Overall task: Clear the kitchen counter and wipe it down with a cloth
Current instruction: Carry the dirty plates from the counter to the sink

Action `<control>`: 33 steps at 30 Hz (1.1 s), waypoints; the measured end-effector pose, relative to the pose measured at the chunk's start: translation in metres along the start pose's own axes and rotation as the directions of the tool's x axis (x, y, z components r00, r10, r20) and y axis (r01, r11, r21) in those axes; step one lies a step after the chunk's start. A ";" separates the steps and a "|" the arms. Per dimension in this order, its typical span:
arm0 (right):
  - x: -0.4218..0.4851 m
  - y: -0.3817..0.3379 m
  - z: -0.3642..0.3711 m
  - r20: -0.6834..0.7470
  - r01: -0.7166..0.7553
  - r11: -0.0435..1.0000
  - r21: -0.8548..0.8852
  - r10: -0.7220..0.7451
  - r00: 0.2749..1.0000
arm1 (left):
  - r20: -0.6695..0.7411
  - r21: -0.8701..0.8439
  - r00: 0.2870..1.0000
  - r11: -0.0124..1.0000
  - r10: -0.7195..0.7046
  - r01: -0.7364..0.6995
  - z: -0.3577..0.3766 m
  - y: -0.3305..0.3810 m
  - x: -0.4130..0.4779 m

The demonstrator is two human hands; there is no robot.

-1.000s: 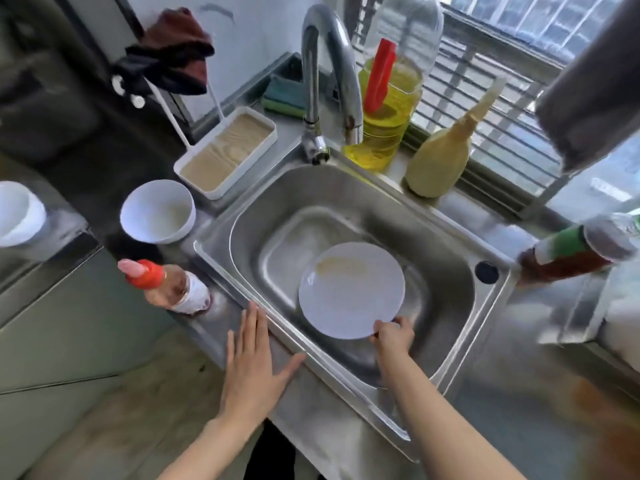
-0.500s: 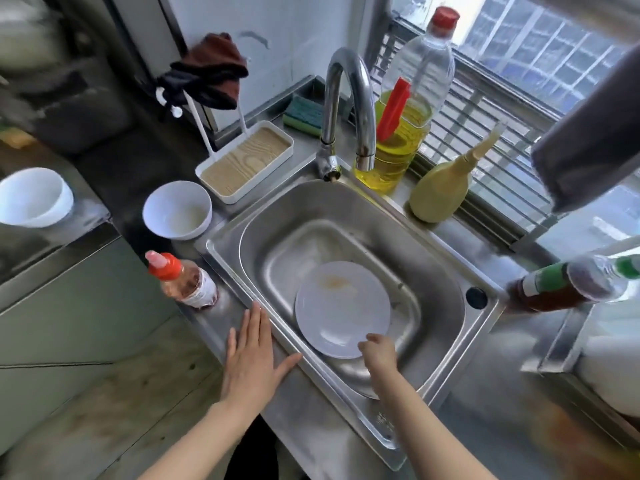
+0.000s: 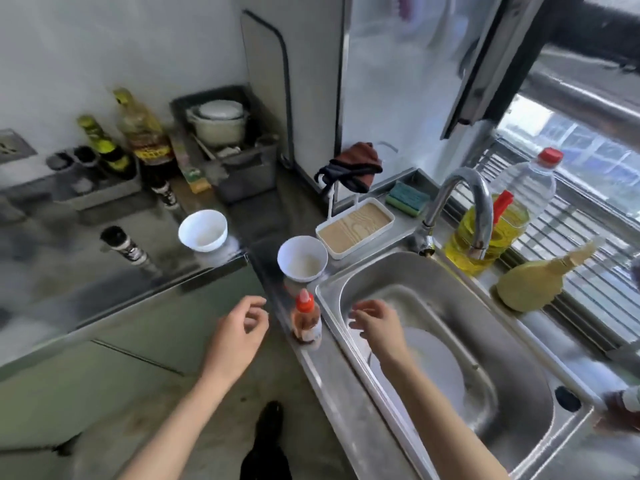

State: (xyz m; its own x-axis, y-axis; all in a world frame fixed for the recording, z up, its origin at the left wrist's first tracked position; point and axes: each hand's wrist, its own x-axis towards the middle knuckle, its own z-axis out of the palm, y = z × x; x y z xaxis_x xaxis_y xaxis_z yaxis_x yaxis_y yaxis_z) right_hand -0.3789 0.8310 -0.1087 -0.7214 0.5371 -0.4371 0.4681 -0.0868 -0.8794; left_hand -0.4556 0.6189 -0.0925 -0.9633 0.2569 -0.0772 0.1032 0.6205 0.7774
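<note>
A white plate (image 3: 436,368) lies flat in the steel sink (image 3: 519,420). My right hand (image 3: 379,323) hovers above the sink's left part with spread fingers and holds nothing. My left hand (image 3: 239,327) hangs in the air left of the counter edge, fingers loosely curled and empty. Between the two hands stands a small sauce bottle with a red cap (image 3: 305,320) on the counter rim. A white bowl (image 3: 302,258) sits behind the bottle, and a second white bowl (image 3: 203,230) sits further left. A dark red cloth (image 3: 353,166) hangs on a white rack.
A tap (image 3: 460,209) arches over the sink. An oil bottle (image 3: 498,223), a yellow squeeze bottle (image 3: 540,282) and a green sponge (image 3: 407,199) line the window side. A white tray (image 3: 355,226) sits behind the bowl. Condiment bottles (image 3: 138,140) and a pot (image 3: 218,123) stand at the back left.
My right hand let go of the plate and rose to the left. My left hand lifted off the counter edge. The view swung up and left, showing the back counter.
</note>
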 end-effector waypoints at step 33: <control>0.093 -0.031 0.072 -0.140 -0.220 0.895 0.387 0.293 0.946 | 0.309 -0.569 0.823 0.601 -0.476 0.561 -0.045 -0.088 0.221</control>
State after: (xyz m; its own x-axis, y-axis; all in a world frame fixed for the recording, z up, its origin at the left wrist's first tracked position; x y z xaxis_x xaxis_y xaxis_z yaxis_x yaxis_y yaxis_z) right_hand -0.4970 0.8232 -0.1355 -0.4738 0.6004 -0.6442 0.3799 -0.5207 -0.7646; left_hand -0.6883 0.5874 -0.1496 -0.7658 0.1449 -0.6266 -0.6195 0.0953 0.7792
